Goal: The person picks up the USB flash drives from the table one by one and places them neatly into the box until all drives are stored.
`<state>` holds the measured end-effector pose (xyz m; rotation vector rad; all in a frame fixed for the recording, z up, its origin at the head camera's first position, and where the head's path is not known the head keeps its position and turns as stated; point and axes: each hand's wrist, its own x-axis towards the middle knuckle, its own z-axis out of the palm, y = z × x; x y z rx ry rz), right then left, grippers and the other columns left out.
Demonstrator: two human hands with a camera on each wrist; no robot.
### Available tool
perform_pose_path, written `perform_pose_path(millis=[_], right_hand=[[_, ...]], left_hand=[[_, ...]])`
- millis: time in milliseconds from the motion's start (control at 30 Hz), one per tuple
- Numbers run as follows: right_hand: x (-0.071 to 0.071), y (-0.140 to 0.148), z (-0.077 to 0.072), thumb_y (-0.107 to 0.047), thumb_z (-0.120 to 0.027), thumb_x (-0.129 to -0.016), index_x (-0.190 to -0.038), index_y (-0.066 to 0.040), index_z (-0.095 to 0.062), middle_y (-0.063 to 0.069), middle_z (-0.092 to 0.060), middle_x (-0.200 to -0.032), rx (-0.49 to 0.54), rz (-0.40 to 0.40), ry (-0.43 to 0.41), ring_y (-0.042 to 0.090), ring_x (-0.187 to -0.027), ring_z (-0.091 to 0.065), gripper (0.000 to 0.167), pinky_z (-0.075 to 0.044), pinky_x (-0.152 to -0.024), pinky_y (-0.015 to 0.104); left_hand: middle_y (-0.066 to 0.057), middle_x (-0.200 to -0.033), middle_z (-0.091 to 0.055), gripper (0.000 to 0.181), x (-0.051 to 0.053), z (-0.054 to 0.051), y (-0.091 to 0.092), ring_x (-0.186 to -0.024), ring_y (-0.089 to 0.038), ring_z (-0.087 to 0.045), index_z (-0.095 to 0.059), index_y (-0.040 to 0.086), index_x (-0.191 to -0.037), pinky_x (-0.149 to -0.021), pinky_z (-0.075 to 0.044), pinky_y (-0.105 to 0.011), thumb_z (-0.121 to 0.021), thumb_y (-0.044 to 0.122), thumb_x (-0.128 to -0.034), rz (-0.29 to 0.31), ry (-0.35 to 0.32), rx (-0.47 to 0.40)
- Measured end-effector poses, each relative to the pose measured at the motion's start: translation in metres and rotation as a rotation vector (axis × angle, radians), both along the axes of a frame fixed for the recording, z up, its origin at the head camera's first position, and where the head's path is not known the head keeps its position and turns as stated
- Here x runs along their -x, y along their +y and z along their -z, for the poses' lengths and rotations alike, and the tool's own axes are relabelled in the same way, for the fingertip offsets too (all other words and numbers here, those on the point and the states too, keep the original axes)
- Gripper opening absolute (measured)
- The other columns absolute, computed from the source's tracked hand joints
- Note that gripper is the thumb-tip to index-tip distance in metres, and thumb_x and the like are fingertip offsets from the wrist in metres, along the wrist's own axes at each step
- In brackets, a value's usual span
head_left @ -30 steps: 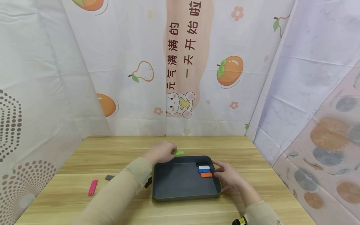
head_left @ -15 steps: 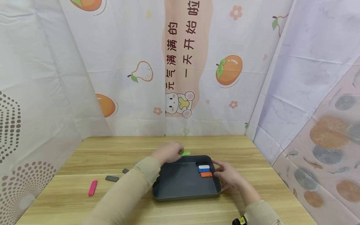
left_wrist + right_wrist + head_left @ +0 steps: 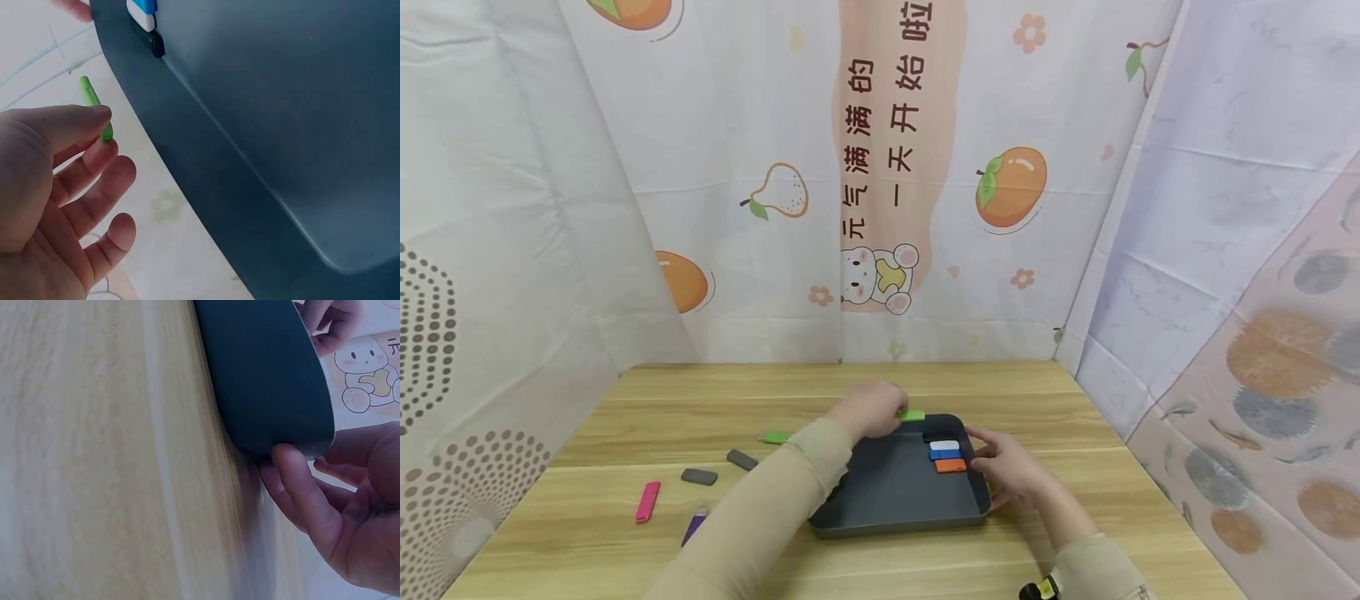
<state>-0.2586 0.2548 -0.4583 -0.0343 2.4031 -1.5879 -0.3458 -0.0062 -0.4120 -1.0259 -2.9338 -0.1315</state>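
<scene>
1. At the twelve-o'clock rim of a dark-grey, rounded rectangular tray [image 3: 902, 496], the left hand [image 3: 871, 408] is pinching a slim, bright-green stick [image 3: 913, 415] in its fingers.
2. The right hand [image 3: 1011, 468], fingers spread, is touching the tray's outer wall at three o'clock.
3. Flat black, white, blue and orange sticks [image 3: 944, 455] are lying inside at two o'clock.

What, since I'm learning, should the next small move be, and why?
Perhaps lower the green piece into the tray beside the orange piece, the near end of a row of four: the left hand pinches the green piece near the far rim, and the right hand touches the tray's side.
</scene>
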Motion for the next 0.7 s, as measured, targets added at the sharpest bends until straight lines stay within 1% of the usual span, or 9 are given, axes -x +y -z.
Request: perform_pose_path(millis=[133, 233, 367, 467, 700], right_hand=[[0.0, -0.001, -0.001, 0.003, -0.056, -0.098, -0.155, -0.012, -0.042, 0.025, -0.06, -0.128, -0.004, 0.002, 0.001, 0.037, -0.104, -0.064, 0.061, -0.058, -0.054, 0.052], [-0.001, -0.001, -0.001, 0.003, -0.057, -0.098, -0.155, -0.012, -0.043, 0.025, -0.061, -0.128, -0.006, 0.007, 0.002, 0.037, -0.103, -0.064, 0.061, -0.058, -0.055, 0.052], [-0.001, -0.001, -0.001, 0.003, -0.056, -0.098, -0.155, -0.013, -0.043, 0.024, -0.06, -0.128, -0.004, 0.012, -0.001, 0.037, -0.104, -0.063, 0.06, -0.058, -0.055, 0.052], [-0.001, -0.001, -0.001, 0.003, -0.056, -0.098, -0.155, -0.013, -0.043, 0.024, -0.06, -0.127, -0.003, 0.016, -0.004, 0.037, -0.104, -0.063, 0.06, -0.058, -0.055, 0.053], [-0.001, -0.002, -0.001, 0.003, -0.056, -0.098, -0.155, -0.013, -0.043, 0.024, -0.06, -0.127, 0.001, 0.016, -0.004, 0.037, -0.105, -0.063, 0.06, -0.058, -0.055, 0.053]], left_hand=[[0.008, -0.09, -0.068, 0.006, -0.001, 0.005, 0.006, -0.076, -0.009, -0.057, -0.076, 0.019, -0.094, -0.071, -0.052, -0.03, -0.073, 0.015, -0.0923, 0.009, -0.012, 0.022], [0.008, -0.087, -0.065, 0.007, -0.002, 0.009, 0.01, -0.074, -0.01, -0.055, -0.075, 0.02, -0.091, -0.068, -0.05, -0.03, -0.071, 0.014, -0.0929, 0.004, -0.01, 0.046], [0.007, -0.086, -0.063, 0.009, -0.003, 0.013, 0.014, -0.074, -0.011, -0.053, -0.074, 0.02, -0.09, -0.068, -0.049, -0.03, -0.071, 0.012, -0.0925, -0.016, 0.016, 0.078], [0.007, -0.084, -0.062, 0.011, -0.005, 0.014, 0.017, -0.072, -0.011, -0.053, -0.074, 0.021, -0.089, -0.065, -0.049, -0.03, -0.07, 0.011, -0.092, -0.026, 0.037, 0.105], [0.006, -0.075, -0.06, 0.013, -0.007, 0.021, 0.021, -0.065, -0.012, -0.051, -0.07, 0.02, -0.082, -0.059, -0.048, -0.031, -0.069, 0.011, -0.0916, -0.026, 0.083, 0.16]])
